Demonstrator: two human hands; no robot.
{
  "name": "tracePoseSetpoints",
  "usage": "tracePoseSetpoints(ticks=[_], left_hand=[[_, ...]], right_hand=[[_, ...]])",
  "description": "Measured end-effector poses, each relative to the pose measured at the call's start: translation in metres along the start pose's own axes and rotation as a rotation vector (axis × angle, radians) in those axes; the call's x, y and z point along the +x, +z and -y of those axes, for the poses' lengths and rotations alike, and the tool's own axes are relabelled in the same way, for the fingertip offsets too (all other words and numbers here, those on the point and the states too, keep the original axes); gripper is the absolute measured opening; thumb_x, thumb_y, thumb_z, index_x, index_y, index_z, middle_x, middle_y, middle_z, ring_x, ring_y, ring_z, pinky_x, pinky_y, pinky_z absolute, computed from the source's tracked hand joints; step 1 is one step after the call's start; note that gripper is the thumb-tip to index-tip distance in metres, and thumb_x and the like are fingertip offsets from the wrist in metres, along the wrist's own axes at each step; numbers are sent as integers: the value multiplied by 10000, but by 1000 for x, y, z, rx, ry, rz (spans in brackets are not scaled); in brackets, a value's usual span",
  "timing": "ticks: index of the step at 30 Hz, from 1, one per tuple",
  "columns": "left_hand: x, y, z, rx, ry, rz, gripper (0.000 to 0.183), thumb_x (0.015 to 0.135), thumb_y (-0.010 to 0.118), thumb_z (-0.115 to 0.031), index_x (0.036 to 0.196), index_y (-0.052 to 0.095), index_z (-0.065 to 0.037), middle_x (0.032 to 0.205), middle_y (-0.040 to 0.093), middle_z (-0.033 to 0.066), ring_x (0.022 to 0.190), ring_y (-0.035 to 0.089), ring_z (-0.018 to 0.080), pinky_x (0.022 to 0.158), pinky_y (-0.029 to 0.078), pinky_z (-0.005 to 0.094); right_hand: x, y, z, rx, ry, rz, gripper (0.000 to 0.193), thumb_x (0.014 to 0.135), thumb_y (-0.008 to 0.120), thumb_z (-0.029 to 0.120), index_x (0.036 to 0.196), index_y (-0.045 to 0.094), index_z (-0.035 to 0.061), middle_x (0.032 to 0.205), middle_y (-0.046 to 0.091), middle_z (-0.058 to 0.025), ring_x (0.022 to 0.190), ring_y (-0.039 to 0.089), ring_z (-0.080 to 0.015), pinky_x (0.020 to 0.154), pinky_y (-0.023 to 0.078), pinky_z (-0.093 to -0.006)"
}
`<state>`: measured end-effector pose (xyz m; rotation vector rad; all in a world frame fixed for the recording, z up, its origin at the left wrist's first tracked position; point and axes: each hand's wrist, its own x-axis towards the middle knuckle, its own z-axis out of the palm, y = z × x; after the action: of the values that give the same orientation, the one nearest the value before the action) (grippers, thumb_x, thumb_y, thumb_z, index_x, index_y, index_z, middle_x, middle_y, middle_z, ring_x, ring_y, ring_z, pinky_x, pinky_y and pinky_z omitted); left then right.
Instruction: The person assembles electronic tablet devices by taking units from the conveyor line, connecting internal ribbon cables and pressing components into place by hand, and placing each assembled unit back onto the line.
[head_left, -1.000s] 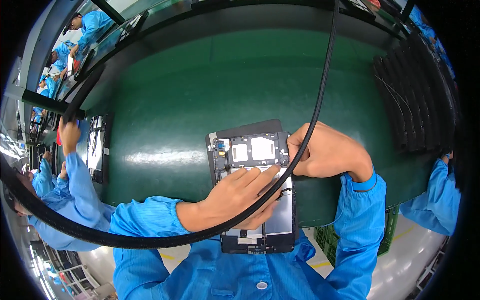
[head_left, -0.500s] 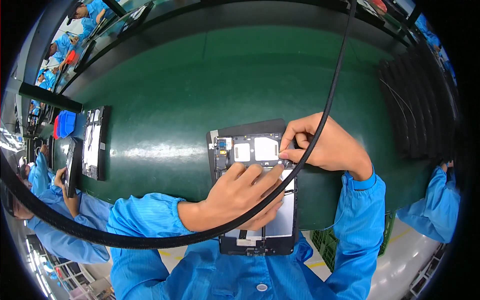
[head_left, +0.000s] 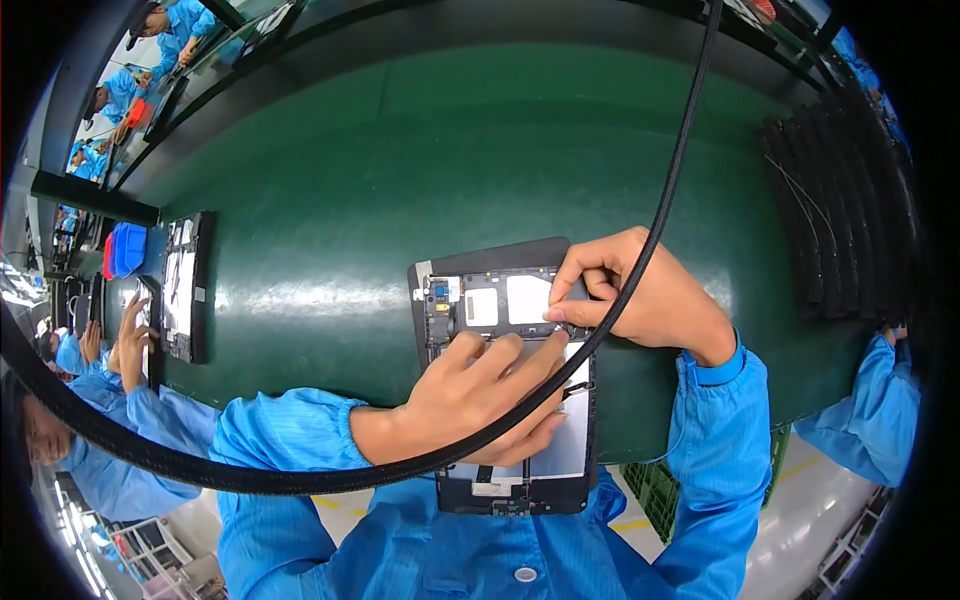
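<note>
Below me lies an opened black tablet [head_left: 560,497], its inner parts bare: silvery battery panels, white patches and small boards. A dark flat panel [head_left: 500,254] shows beneath its far end, set at a slight angle. My left hand [head_left: 480,390] rests over the tablet's middle, fingers spread and stretched toward the far right, covering much of the battery. My right hand [head_left: 680,310] is at the far right corner, thumb and forefinger pinched together just above the left fingertips. Whatever is in that pinch is too small to make out.
A thick black cable [head_left: 672,170] loops across the view, passing in front of both hands. Another opened tablet [head_left: 182,290] lies at the left, near blue bins [head_left: 128,248]. Dark stacked trays [head_left: 830,210] stand at the right. A co-worker's hand [head_left: 130,345] is at the left.
My right hand has shifted slightly left along the tablet, still pinching. My left hand stays nearly in place. The co-worker at the left has moved their hands and the device they hold.
</note>
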<state>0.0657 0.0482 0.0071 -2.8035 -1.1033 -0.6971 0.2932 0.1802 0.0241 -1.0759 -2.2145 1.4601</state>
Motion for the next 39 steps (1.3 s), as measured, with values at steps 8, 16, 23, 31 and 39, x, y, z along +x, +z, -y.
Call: tracePoseSetpoints(ticks=[8, 16, 23, 31, 39], left_hand=[[5, -4, 5, -39, -1, 37, 480, 827, 818, -360, 1193, 796, -51, 1339, 739, 126, 932, 645, 225, 728, 427, 392], [9, 0, 14, -159, 44, 61, 486, 848, 832, -375, 1198, 773, -42, 1327, 727, 151, 949, 631, 238, 735, 427, 390], [6, 1, 13, -134, 34, 47, 497, 856, 827, -376, 1216, 757, -40, 1328, 727, 153, 916, 636, 235, 728, 441, 384], [4, 4, 15, -131, 65, 11, 467, 856, 825, -381, 1170, 756, -42, 1311, 733, 164, 878, 634, 216, 731, 462, 361], [4, 4, 12, -105, 52, 12, 439, 862, 810, -367, 1155, 758, -45, 1295, 743, 147, 871, 607, 205, 730, 451, 360]], right_hand=[[1, 1, 4, -24, -10, -19, 181, 889, 918, 161, 988, 841, 30, 571, 359, 84, 566, 372, -35, 540, 255, -313], [-3, 4, -4, 3, -9, -34, 247, 871, 925, 145, 1067, 828, 31, 566, 372, 82, 563, 377, -34, 537, 254, -312], [-18, -13, 19, 36, 153, 110, 789, 861, 920, 95, 1566, 566, 130, 584, 543, 46, 527, 511, -48, 506, 331, -297], [-14, -11, 24, 245, 322, 201, 898, 893, 869, 28, 1664, 429, 163, 640, 697, -30, 525, 677, -119, 465, 458, -278], [-15, -9, 35, 267, 348, 185, 857, 879, 757, -27, 1660, 429, 104, 713, 713, -56, 566, 691, -121, 469, 457, -271]])
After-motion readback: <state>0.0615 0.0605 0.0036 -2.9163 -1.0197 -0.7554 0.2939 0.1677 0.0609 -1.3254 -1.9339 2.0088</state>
